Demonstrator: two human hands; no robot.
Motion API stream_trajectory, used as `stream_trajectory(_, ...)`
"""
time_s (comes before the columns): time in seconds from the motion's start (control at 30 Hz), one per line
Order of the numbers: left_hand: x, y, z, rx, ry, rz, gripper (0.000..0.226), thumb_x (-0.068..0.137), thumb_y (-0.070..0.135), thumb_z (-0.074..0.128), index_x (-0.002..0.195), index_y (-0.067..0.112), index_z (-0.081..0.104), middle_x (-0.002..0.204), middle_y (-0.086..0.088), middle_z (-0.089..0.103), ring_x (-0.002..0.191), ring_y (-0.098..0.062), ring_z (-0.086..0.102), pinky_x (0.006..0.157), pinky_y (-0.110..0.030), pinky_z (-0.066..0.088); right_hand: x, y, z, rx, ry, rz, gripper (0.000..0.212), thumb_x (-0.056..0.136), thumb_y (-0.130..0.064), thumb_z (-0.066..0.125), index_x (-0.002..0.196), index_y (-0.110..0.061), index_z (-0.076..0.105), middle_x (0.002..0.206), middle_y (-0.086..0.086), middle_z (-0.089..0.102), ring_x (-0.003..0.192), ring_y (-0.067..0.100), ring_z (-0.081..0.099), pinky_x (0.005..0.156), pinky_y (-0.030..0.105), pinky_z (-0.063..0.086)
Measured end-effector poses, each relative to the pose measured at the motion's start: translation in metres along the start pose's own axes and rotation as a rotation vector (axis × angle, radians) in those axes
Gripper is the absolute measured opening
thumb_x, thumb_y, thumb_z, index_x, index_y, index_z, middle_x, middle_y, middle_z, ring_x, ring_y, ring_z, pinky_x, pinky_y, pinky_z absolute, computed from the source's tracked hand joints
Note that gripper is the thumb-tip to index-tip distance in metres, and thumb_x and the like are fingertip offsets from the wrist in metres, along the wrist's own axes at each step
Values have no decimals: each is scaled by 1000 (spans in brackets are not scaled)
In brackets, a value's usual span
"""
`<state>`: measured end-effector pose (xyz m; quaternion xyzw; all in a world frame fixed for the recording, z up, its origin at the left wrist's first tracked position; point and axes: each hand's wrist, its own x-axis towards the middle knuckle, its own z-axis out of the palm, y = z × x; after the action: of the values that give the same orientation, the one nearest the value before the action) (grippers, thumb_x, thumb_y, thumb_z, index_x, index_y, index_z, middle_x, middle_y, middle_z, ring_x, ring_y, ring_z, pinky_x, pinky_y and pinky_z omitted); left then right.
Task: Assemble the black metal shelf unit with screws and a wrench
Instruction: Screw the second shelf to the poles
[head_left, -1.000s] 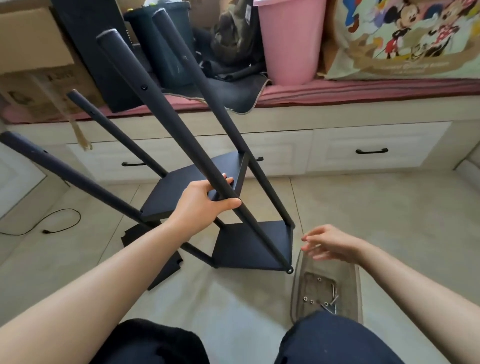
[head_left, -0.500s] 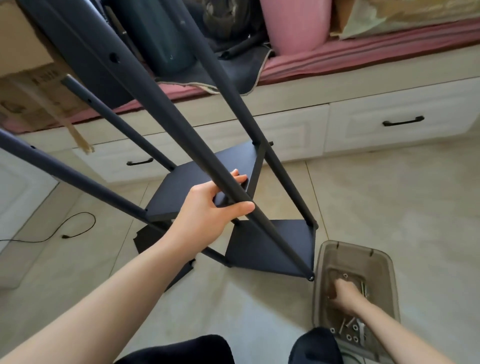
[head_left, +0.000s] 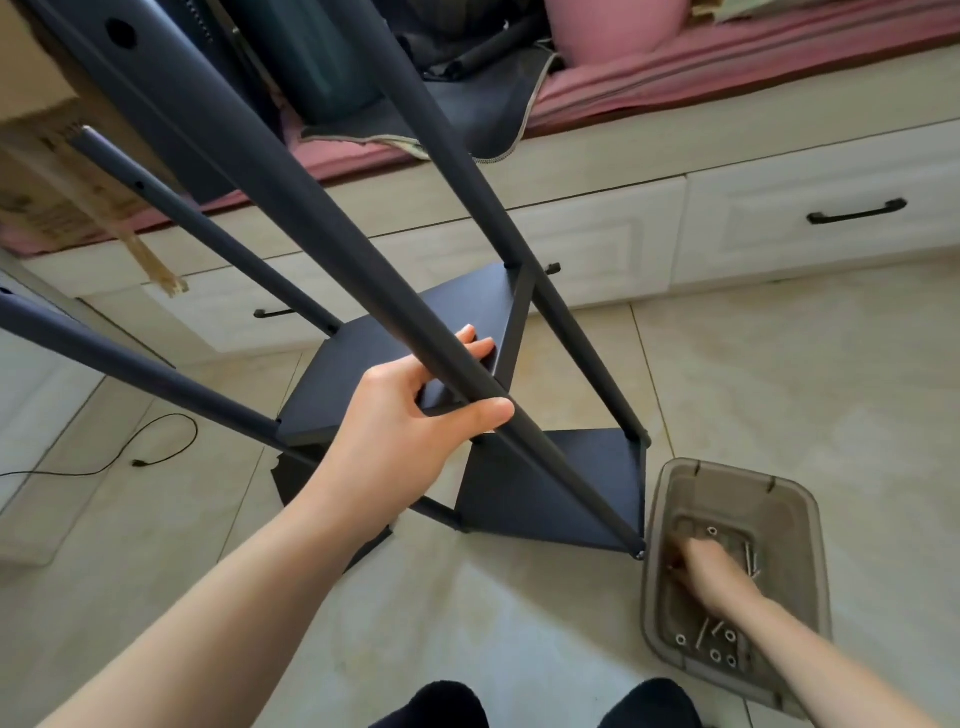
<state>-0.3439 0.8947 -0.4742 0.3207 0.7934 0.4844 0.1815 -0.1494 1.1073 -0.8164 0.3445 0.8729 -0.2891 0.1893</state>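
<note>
The black metal shelf unit (head_left: 550, 483) stands on the tiled floor with its long legs slanting up toward me. My left hand (head_left: 415, 415) grips the nearest leg (head_left: 322, 260), thumb over the front and fingers curled behind it. My right hand (head_left: 711, 571) reaches down into a clear grey plastic bin (head_left: 800, 525) beside the shelf's lower right corner. Screws and washers (head_left: 717, 644) lie on the bin's bottom. The fingertips of my right hand are blurred and turned away, so I cannot tell whether they hold anything. No wrench shows.
A loose black panel (head_left: 291, 473) lies on the floor under the shelf. A black cable (head_left: 156, 447) trails at the left. White drawers (head_left: 810, 218) run along the back under a pink cushion with a cardboard box (head_left: 47, 156), dark cloth and a pink bucket (head_left: 618, 26).
My right hand dropped from above the bin into it and now rests among the screws. The view tilted down and closer. My left hand kept its grip on the leg.
</note>
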Motion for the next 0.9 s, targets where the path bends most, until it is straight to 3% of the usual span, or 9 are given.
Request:
stream_trajectory(0.17, 17, -3, -6, 4, 34, -6, 41, 72, 29, 83, 107, 46, 71, 122, 40, 60, 109, 24, 52, 73, 8, 39, 24, -4, -20, -64, 33, -25, 18, 94, -23, 50, 110, -21, 58, 113, 10, 65, 103, 29, 63, 73, 30, 42)
stream_trajectory(0.3, 29, 0, -9, -11, 13, -19, 42, 70, 31, 82, 108, 45, 71, 119, 41, 62, 113, 18, 54, 74, 7, 40, 35, -10, -39, -47, 31, -24, 14, 94, -21, 54, 108, -20, 56, 111, 8, 67, 101, 26, 64, 76, 32, 50)
stream_trajectory(0.4, 29, 2, -5, 5, 21, -21, 48, 61, 43, 76, 108, 45, 70, 119, 46, 57, 116, 22, 47, 77, 8, 37, 39, -14, -52, -52, 4, 39, 17, 94, -22, 53, 110, -16, 53, 108, 8, 65, 93, 23, 65, 74, 32, 53)
stream_trajectory(0.53, 26, 2, -2, -2, 29, -32, 45, 70, 32, 81, 112, 42, 69, 121, 43, 58, 117, 19, 50, 82, 6, 38, 41, -18, -61, -117, -23, 36, 22, 98, -30, 46, 112, -14, 51, 105, 6, 63, 88, 20, 62, 68, 28, 46)
stream_trajectory(0.63, 23, 2, -3, 4, 18, -42, 42, 74, 26, 82, 106, 48, 67, 115, 44, 59, 104, 22, 55, 75, 7, 39, 33, -24, -70, -148, 0, 36, 23, 99, -32, 39, 108, -14, 48, 112, 11, 64, 94, 26, 63, 74, 34, 50)
stream_trajectory(0.73, 15, -1, -11, 4, -1, -42, 40, 76, 24, 83, 106, 47, 69, 116, 41, 63, 99, 25, 57, 71, 5, 42, 10, -34, -80, -124, 116, 92, 24, 99, -33, 34, 104, -14, 48, 110, 13, 63, 91, 31, 61, 71, 36, 46)
stream_trajectory(0.8, 10, -2, -20, 6, 0, -44, 43, 78, 23, 82, 116, 39, 70, 121, 36, 64, 106, 18, 59, 81, -1, 44, -11, -44, -85, -73, 287, 112, 25, 101, -34, 32, 97, -14, 46, 102, 12, 64, 81, 30, 57, 68, 36, 43)
stream_trajectory(0.9, 3, 1, -30, 8, 16, -63, 49, 80, 23, 81, 127, 29, 68, 124, 26, 67, 112, 6, 61, 98, -19, 43, -48, -73, -92, -9, 525, 56, 23, 102, -34, 33, 96, -17, 47, 90, 4, 63, 80, 28, 56, 76, 40, 46)
